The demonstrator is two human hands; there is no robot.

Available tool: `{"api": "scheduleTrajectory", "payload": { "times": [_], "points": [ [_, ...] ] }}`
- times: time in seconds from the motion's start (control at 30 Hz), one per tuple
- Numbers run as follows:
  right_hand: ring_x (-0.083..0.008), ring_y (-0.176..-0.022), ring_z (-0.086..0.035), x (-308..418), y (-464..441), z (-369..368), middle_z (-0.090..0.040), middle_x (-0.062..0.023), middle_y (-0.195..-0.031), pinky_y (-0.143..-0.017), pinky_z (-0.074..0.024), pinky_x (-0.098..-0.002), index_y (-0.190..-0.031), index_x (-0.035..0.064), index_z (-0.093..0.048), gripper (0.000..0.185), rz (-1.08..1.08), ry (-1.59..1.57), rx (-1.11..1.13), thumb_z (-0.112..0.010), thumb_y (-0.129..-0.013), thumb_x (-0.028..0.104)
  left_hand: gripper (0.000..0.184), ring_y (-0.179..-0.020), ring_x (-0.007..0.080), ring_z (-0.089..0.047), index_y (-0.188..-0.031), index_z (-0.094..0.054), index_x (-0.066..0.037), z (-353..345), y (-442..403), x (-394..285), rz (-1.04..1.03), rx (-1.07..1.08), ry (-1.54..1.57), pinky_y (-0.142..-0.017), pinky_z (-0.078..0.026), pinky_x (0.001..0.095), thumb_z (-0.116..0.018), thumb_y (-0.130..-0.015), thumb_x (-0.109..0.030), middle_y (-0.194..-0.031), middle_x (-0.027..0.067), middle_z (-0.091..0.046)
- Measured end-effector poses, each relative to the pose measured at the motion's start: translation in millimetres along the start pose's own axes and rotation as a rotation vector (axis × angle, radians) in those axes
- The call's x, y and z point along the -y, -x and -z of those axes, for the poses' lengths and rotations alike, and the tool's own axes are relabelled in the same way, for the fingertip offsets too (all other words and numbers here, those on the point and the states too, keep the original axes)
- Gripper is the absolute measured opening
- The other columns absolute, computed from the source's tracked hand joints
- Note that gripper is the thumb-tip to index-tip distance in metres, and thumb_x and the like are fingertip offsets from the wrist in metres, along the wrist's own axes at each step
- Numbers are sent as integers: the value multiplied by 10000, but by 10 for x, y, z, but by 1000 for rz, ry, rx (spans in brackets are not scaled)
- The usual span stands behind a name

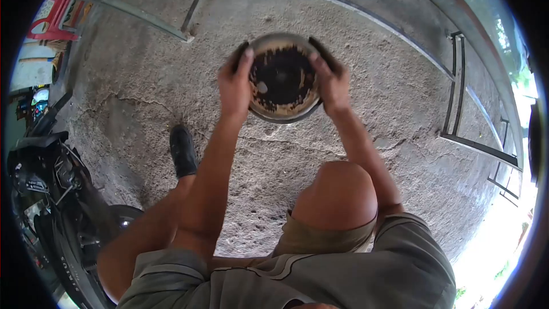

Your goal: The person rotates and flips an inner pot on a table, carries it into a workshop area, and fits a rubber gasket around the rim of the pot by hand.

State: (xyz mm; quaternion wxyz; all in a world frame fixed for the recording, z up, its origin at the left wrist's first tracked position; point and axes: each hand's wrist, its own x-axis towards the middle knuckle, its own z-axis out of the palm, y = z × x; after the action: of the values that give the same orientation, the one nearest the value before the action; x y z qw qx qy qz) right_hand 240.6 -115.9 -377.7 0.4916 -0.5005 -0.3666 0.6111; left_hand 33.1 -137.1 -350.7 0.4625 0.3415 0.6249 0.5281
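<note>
A round metal pan (280, 113) is held up in front of me above the concrete floor. A large black, burnt-looking patch with ragged edges covers most of its face, and a tan ring shows around it. One small pale spot lies at the patch's lower left. My left hand (234, 83) grips the pan's left side at a dark handle, thumb over the rim. On the opposite side my right hand (333, 83) grips another dark handle, its thumb also on the rim. The fingers behind the pan are hidden, and both hands look slightly blurred.
Rough, cracked concrete floor (263, 160) spreads around me. A black motorbike (63, 194) stands close on my left. Red plastic chairs (51, 14) are at the far upper left. Metal frames (457, 91) stand along the right, with another metal bar (137, 14) at the upper left.
</note>
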Motion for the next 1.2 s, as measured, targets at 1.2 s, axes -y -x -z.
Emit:
{"api": "scheduleTrajectory", "payload": {
  "times": [1.2],
  "points": [
    [-212,-1242,-627,-1107,21,225,-696,-122,-1339,-1082,-478,-354,-1460,-11,-609,627,-7,-46,-150,-726,-995,392,580,-1032,185,-679,-1356,-666,58,-96,-263,978,191,-131,346,-918,-521,331,-684,-1032,-423,-1211,114,-744]
  ]
}}
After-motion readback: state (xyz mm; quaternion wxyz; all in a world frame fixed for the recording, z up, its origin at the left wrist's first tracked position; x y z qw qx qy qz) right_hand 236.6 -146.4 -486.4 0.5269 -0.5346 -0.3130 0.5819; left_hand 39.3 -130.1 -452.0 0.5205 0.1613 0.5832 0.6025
